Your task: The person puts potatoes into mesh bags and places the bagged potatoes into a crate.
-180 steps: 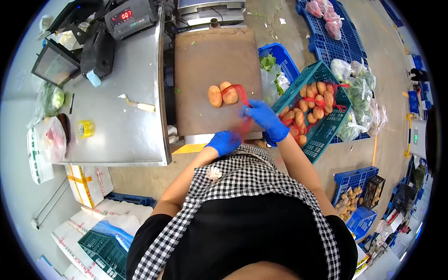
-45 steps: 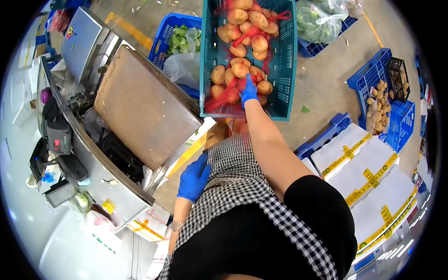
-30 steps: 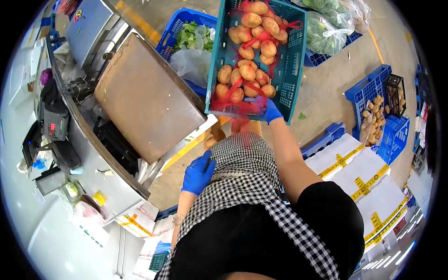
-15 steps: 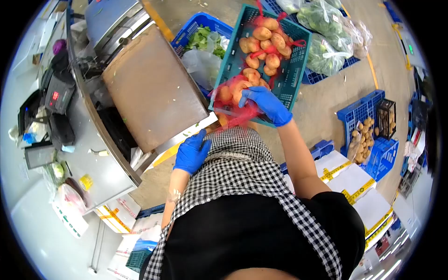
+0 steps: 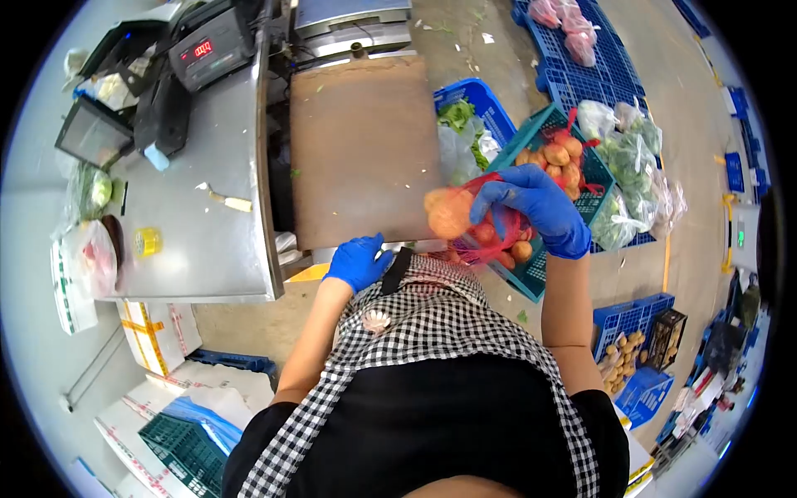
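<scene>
Several potatoes (image 5: 449,213), blurred and too overlapped to count, lay in a red mesh bag (image 5: 486,252) between the brown board (image 5: 365,149) and the teal crate (image 5: 535,280). The right hand (image 5: 535,207) had its fingers closed on the mesh, though the hand hid part of the grip. By the board's near edge was the left hand (image 5: 357,264); whether its fingers were wide or narrow could not be told. More potatoes (image 5: 556,154) filled the crate, partly covered by the right hand. Beyond, plastic cloaked leafy greens (image 5: 457,114) in a blue basket (image 5: 496,110).
</scene>
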The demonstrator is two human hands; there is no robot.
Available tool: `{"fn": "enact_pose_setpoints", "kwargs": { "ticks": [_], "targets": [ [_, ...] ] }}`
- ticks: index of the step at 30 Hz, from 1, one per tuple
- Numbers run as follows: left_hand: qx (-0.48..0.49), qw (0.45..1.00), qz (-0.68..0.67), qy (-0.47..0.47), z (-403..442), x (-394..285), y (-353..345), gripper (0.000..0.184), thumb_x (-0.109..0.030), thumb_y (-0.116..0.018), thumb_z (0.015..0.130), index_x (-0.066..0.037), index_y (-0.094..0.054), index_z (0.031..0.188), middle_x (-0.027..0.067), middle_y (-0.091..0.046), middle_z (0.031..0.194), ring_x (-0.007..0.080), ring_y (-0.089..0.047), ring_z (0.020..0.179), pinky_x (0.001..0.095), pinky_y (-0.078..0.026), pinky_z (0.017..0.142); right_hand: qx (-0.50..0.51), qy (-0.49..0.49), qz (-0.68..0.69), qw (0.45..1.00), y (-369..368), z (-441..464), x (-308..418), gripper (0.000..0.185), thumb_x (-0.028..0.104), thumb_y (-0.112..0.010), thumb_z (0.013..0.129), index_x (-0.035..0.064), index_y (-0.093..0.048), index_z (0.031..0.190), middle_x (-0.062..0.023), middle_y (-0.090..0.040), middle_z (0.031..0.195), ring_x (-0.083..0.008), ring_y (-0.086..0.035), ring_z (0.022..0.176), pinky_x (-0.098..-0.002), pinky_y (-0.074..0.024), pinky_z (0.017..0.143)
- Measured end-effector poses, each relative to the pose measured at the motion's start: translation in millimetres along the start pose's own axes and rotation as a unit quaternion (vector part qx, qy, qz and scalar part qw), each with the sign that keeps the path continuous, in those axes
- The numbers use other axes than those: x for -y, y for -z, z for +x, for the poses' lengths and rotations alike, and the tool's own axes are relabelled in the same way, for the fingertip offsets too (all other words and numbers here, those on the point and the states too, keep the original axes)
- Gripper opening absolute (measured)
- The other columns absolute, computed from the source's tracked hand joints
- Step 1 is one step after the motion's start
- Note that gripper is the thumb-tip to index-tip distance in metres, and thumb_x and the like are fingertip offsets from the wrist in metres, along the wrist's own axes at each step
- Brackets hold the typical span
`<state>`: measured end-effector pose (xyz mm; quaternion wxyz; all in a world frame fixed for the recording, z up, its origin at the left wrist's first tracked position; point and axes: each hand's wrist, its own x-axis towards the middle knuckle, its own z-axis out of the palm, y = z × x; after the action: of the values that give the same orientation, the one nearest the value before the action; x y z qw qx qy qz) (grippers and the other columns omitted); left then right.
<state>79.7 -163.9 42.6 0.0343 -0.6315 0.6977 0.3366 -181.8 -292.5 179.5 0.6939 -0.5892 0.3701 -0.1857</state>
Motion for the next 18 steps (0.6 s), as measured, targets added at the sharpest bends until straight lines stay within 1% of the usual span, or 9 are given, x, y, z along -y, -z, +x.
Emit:
{"fn": "enact_pose_setpoints", "kwargs": {
  "ticks": [1,4,5,8,11,14,15,17,18],
  "targets": [
    [-0.042,0.999,0.003,-0.021,-2,11,-1,0.047,-0.038,-0.049,0.084,-0.003,-0.052,0.114,0.0205,-0.059,0.099,0.034,-0.057,0.09,0.0396,-0.045,0.079,-0.002,-0.023,0.06,0.998,-12,6,-7,0.024,0.017,-0.049,0.085,0.0007,-0.065,0.077,-0.0025,-0.061,0.068,-0.0051,-0.052,0.06,-0.0191,-0.0403,0.056],
    [-0.128,0.989,0.003,-0.07,-4,41,-13,0.041,-0.038,-0.048,0.083,-0.002,-0.054,0.101,0.0185,-0.061,0.083,0.0334,-0.059,0.078,0.0434,-0.047,0.068,0.004,-0.056,0.04,0.998,-41,33,-32,0.025,0.018,-0.049,0.085,0.002,-0.065,0.075,-0.0005,-0.059,0.067,-0.0041,-0.048,0.058,-0.0186,-0.0372,0.053],
    [-0.143,0.987,-0.004,-0.074,-6,45,-12,0.042,-0.038,-0.048,0.083,-0.001,-0.054,0.101,0.0186,-0.062,0.084,0.0335,-0.059,0.08,0.0432,-0.047,0.069,-0.01,-0.077,0.027,0.997,-51,42,-43,0.03,0.021,-0.047,0.087,0.0006,-0.064,0.073,-0.003,-0.062,0.071,-0.0063,-0.052,0.06,-0.0189,-0.0399,0.056],
    [-0.115,0.991,-0.012,-0.073,-13,56,-11,0.042,-0.038,-0.047,0.083,-0.002,-0.055,0.101,0.0195,-0.061,0.085,0.0343,-0.059,0.079,0.0435,-0.047,0.069,-0.033,-0.116,0.046,0.992,-74,65,-96,0.032,0.021,-0.046,0.087,0.0009,-0.064,0.072,-0.0021,-0.062,0.07,-0.0052,-0.05,0.059,-0.0182,-0.0388,0.055],
    [-0.039,0.998,-0.031,-0.029,-20,60,0,0.048,-0.041,-0.047,0.083,-0.003,-0.053,0.112,0.0207,-0.06,0.098,0.0346,-0.057,0.089,0.0414,-0.045,0.078,-0.015,-0.113,0.089,0.989,-106,69,-117,0.028,0.02,-0.048,0.086,0.0005,-0.064,0.073,-0.0023,-0.061,0.069,-0.0064,-0.052,0.061,-0.019,-0.0407,0.057],
    [-0.001,0.999,-0.029,-0.028,-15,74,-8,0.045,-0.04,-0.046,0.083,-0.003,-0.054,0.109,0.0208,-0.06,0.096,0.0353,-0.058,0.087,0.0429,-0.045,0.077,-0.066,-0.135,0.085,0.985,-127,71,-174,0.026,0.022,-0.051,0.085,0.0025,-0.064,0.074,-0.0023,-0.059,0.067,-0.0096,-0.053,0.058,-0.0237,-0.0429,0.055],
    [-0.004,0.999,-0.021,-0.035,-13,78,-10,0.045,-0.04,-0.046,0.083,-0.004,-0.054,0.108,0.0208,-0.06,0.096,0.0355,-0.058,0.087,0.0433,-0.045,0.076,-0.08,-0.125,0.023,0.989,-126,67,-187,0.018,0.017,-0.055,0.081,0.0013,-0.064,0.08,-0.005,-0.061,0.071,-0.0135,-0.057,0.062,-0.0269,-0.0456,0.058],
    [-0.014,0.999,-0.006,-0.048,-8,83,-12,0.043,-0.039,-0.046,0.083,-0.004,-0.054,0.106,0.0208,-0.06,0.094,0.0358,-0.058,0.085,0.044,-0.046,0.075,-0.089,-0.164,-0.11,0.976,-116,65,-209,0.015,0.013,-0.056,0.079,-0.0006,-0.063,0.083,-0.0058,-0.062,0.073,-0.0155,-0.058,0.064,-0.0276,-0.0458,0.059],
    [-0.005,0.999,-0.008,-0.051,-7,82,-13,0.043,-0.039,-0.046,0.083,-0.004,-0.054,0.106,0.0207,-0.06,0.094,0.0358,-0.058,0.085,0.0441,-0.046,0.075,-0.093,-0.182,-0.176,0.963,-113,61,-215,0.015,0.011,-0.057,0.077,-0.0016,-0.062,0.084,-0.0062,-0.062,0.073,-0.0164,-0.059,0.065,-0.028,-0.0459,0.059]
  ]
}}
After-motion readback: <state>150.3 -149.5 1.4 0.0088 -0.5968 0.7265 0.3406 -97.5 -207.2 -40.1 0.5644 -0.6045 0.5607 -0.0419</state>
